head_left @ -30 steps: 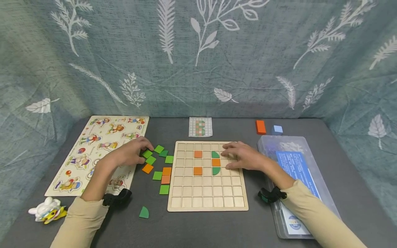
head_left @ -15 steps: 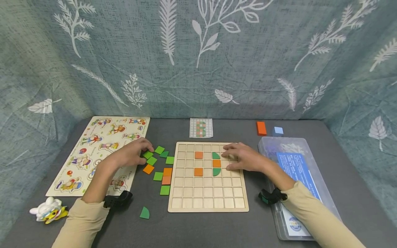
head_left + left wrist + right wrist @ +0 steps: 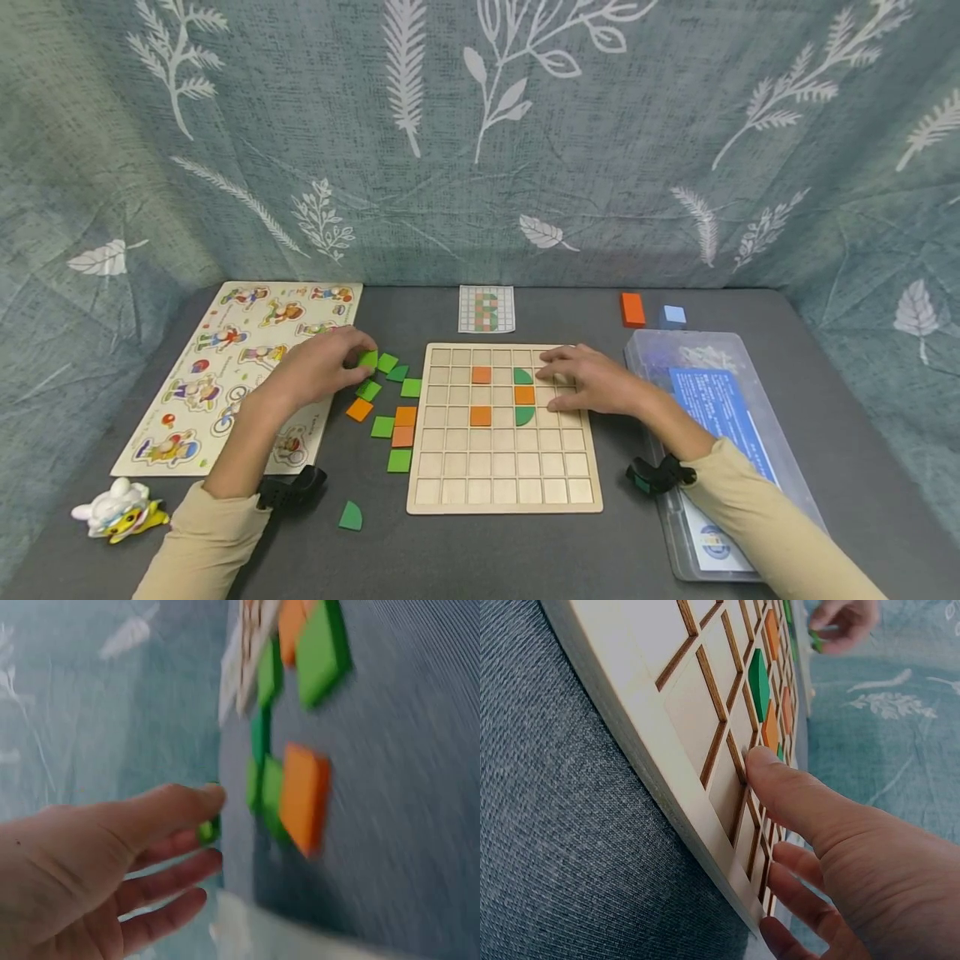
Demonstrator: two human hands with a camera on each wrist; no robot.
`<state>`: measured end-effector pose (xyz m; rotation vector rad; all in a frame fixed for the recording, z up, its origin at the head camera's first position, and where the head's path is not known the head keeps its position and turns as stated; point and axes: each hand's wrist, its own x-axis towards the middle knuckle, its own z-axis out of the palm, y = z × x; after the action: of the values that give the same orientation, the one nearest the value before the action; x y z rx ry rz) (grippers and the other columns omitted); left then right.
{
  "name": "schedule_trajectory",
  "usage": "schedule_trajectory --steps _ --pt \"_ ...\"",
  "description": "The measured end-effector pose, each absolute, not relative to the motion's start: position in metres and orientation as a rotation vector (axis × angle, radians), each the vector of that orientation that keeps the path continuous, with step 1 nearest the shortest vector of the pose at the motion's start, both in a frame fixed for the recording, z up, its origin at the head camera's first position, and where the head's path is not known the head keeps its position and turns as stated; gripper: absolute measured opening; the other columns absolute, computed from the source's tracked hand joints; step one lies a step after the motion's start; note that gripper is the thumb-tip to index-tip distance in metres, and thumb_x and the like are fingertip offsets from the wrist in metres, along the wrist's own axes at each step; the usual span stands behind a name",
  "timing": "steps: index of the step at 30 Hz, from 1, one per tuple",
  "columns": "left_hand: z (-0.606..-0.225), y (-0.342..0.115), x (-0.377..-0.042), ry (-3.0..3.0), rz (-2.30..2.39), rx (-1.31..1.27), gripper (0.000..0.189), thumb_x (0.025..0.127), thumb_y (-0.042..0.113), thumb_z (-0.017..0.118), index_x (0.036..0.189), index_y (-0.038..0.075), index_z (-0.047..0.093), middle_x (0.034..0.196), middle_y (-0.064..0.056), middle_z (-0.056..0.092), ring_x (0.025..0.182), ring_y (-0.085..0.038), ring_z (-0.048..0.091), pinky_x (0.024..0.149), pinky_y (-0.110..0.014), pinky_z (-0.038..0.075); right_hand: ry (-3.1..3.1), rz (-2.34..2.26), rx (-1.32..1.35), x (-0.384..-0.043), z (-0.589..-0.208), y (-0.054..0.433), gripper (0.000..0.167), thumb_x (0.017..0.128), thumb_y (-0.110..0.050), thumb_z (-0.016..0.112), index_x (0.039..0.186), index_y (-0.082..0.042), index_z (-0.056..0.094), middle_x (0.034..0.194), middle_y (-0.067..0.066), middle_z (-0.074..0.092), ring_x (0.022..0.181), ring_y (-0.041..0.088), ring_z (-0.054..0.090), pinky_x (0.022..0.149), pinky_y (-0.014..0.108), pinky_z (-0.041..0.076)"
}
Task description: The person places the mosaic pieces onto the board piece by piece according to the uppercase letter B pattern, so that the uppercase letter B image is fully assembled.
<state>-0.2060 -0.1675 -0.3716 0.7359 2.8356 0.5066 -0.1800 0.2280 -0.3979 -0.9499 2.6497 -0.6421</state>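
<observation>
My left hand [image 3: 324, 367] pinches a light green square tile [image 3: 368, 358] between thumb and fingers, lifted above the other tiles. In the left wrist view the same tile [image 3: 209, 829] shows behind the thumb. Beneath and beside this hand lie loose green tiles [image 3: 368, 389] and an orange tile [image 3: 359, 409]. My right hand [image 3: 592, 379] rests with spread, relaxed fingers on the right side of the wooden grid board [image 3: 504, 492], holding nothing. On the board sit orange squares [image 3: 481, 375] and two dark green quarter-round pieces [image 3: 523, 415].
A small pattern card [image 3: 487, 309] lies behind the board. On the left are a picture puzzle board [image 3: 225, 367] and a toy figure [image 3: 120, 510]. A plastic case [image 3: 720, 450], a red block [image 3: 632, 310] and a pale blue block [image 3: 672, 317] stand right. One quarter-round piece [image 3: 350, 516] lies in front.
My left hand has picked a light green square tile off the pile and raised it slightly, moving a little right. My right hand has stayed on the board.
</observation>
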Motion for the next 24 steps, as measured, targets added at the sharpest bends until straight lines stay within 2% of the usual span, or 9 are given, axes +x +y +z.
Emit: schedule_trajectory --steps 8,14,24 --pt "-0.369 -0.096 -0.201 2.762 0.666 1.001 0.035 0.09 0.022 0.07 0.121 0.007 0.066 0.112 -0.008 0.064 0.096 -0.022 0.063 0.081 -0.038 0.052 2.648 -0.634 -0.943 -0.18 -0.398 0.228 0.046 0.088 -0.03 0.071 0.127 -0.007 0.063 0.143 0.019 0.049 0.134 0.039 0.043 0.111 0.061 0.028" --pt "-0.375 -0.052 -0.203 2.675 0.594 1.202 0.029 0.09 0.021 0.069 0.115 0.007 0.07 0.106 -0.007 0.064 0.089 -0.018 0.06 0.075 -0.03 0.05 2.659 -0.626 -0.948 -0.181 -0.398 0.228 0.047 0.088 -0.031 0.071 0.127 -0.007 0.064 0.143 0.019 0.05 0.132 0.039 0.045 0.107 0.058 0.035" --pt "-0.386 -0.027 -0.21 2.62 0.504 1.305 0.021 0.089 0.018 0.07 0.106 0.006 0.074 0.099 -0.007 0.064 0.083 -0.015 0.055 0.073 -0.025 0.047 2.656 -0.635 -0.948 -0.182 -0.4 0.228 0.046 0.088 -0.033 0.071 0.126 -0.009 0.064 0.143 0.018 0.05 0.129 0.039 0.046 0.103 0.057 0.038"
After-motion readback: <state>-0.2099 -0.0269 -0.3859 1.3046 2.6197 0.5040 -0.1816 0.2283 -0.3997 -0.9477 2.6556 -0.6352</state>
